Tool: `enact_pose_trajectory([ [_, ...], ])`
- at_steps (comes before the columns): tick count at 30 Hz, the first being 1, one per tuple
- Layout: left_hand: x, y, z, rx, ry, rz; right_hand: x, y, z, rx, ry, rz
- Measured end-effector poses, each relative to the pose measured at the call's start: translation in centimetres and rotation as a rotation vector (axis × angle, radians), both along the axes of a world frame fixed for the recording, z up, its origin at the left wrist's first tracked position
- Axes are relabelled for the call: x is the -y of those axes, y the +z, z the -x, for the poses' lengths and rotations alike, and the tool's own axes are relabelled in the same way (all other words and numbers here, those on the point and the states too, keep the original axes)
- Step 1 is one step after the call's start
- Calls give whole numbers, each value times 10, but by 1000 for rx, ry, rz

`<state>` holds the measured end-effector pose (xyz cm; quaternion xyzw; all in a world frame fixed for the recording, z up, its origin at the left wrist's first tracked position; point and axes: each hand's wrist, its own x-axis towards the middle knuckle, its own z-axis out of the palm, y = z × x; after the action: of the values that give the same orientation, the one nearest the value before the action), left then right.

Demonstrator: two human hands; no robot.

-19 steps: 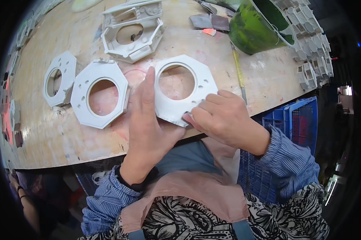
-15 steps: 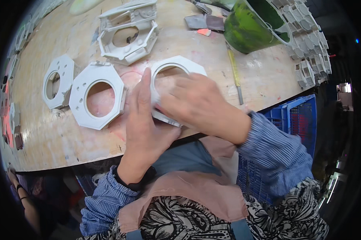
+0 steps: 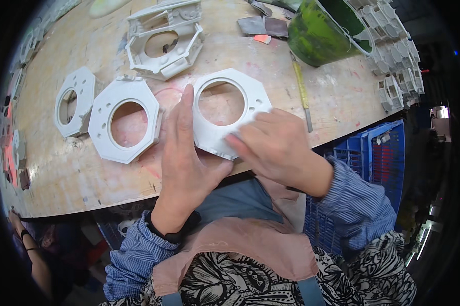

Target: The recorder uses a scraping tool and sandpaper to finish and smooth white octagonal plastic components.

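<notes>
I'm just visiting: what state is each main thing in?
Left hand: open, thumb spread.
Right hand: fingers curled, slightly blurred.
Octagonal frame between the hands: ring side up.
Left octagonal frame: ring side up, unheld.
Farther-left octagonal frame: unheld.
Boxy white frame: open side up, unheld.
Green bucket: upright, uncovered, smeared.
Grey sheet: lying, unheld.
Yellow tool: lying, unheld.

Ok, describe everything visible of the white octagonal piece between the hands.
The white octagonal piece looks matte, perhaps resin or plastic, with a large, rimmed round opening and small recesses beside it. It sits face up at the wooden table's near edge. The left hand lines its left side; the right hand, blurred, covers its lower right.
</notes>
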<state>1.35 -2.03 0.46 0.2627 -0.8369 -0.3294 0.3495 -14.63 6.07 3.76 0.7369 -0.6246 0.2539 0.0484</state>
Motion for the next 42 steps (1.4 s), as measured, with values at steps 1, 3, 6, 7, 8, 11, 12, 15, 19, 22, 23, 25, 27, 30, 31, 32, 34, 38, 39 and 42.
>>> enact_pose_trajectory([
  [1, -1, -3, 1, -37, 9, -14, 11, -4, -6, -80, -8, -14],
  [3, -3, -3, 4, -82, 7, -38, 37, -8, -6, -91, 65, 70],
  [6, 0, -3, 0, -68, 17, -53, 22, -8, -2, -103, 144, 63],
  [7, 0, -5, 0, -79, 26, -54, 5, -6, 2, -118, 135, -30],
  [8, -2, -6, 2, -98, 23, -56, -8, -1, 6, -141, 112, -125],
  [11, -2, 0, 3, -37, 21, -36, 1, -2, 2, -101, 131, -115],
  [12, -2, 2, 3, -23, 21, -11, 11, -2, -2, -59, 180, -37],
  [15, 0, 0, 0, -49, 0, -17, 36, -10, -7, -112, 187, 64],
  [19, -1, -4, 4, -110, 4, -101, 1, -2, 7, -136, 169, -38],
  [22, -2, 3, 1, -25, -20, -24, 10, 0, 9, -147, 119, -20],
  [23, -2, 2, 0, -27, -20, -44, 24, -2, 9, -179, 66, 15],
  [25, -2, 2, 1, -33, -27, -60, 29, 0, 10, -217, 6, 54],
  [27, -1, 0, 0, -42, -4, -45, 24, 1, 12, -186, -81, 52],
  [30, -2, 2, 2, -36, -3, -1, 7, 0, -1, -92, -46, 124],
  [31, -3, 2, 3, -37, -5, -2, 3, -1, -6, -103, -38, 78],
  [32, -3, 2, 3, -35, -4, -1, 2, -4, -9, -113, -31, 34],
  [34, -2, 2, 3, -33, -10, 2, 15, -9, -3, -110, -109, 30],
  [38, -1, -2, 0, -25, 8, -19, 8, -3, -11, -88, -147, 15],
  [39, -2, -1, 0, -34, 11, -16, -3, 0, -16, -57, -175, -42],
  [42, -2, 1, 4, -44, 12, 55, -15, 3, -24, -34, -186, -76],
])
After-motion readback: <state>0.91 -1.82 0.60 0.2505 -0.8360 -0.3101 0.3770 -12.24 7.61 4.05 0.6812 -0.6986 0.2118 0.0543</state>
